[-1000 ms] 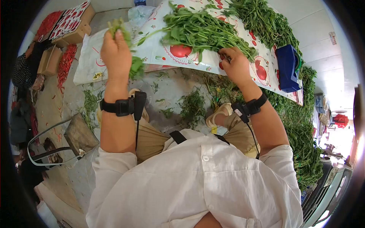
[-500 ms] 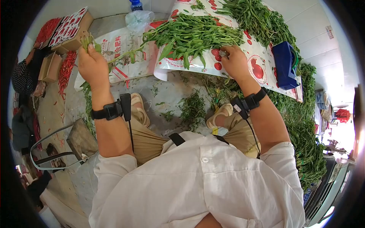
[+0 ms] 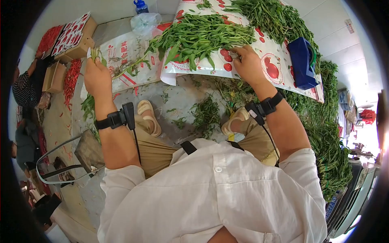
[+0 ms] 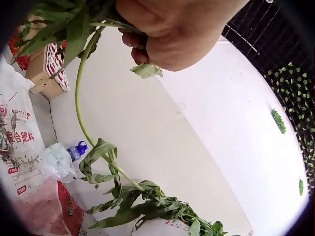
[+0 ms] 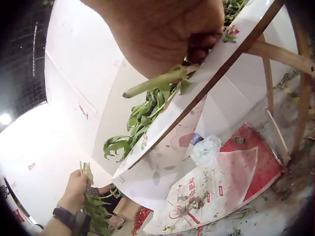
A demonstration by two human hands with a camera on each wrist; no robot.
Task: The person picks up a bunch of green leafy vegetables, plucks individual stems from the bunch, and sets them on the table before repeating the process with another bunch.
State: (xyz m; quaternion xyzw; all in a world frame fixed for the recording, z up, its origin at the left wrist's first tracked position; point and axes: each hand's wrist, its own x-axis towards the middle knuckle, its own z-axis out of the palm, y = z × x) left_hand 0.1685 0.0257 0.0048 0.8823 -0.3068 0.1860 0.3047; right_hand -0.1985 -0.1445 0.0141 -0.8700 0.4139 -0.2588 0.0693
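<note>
My left hand [image 3: 98, 77] grips a bunch of leafy green stems [image 4: 74, 32], held up left of the table. Pale stem ends poke out above the fist, and leaves hang below it. One long bent stem [image 4: 78, 101] runs from this bunch toward the greens on the table. Over the table's near edge, my right hand [image 3: 249, 67] has its fingers curled. In the right wrist view a thick cut stem [image 5: 152, 84] sticks out from under those fingers, which pinch it. Just beyond lies a pile of leafy greens [image 3: 202, 36] on the patterned tablecloth [image 3: 259, 81].
A blue tape dispenser [image 3: 300, 65] stands at the table's right end, near another heap of greens [image 3: 275, 20]. Left of the table are a printed white sack [image 3: 117, 60], a clear plastic bag [image 3: 145, 23] and a cardboard box [image 3: 83, 44]. Loose leaves litter the floor [image 3: 170, 93].
My left hand swung left and down with its bunch, away from the pile, then slowed. The pile shifted left across the table. My right hand stayed near the table edge.
</note>
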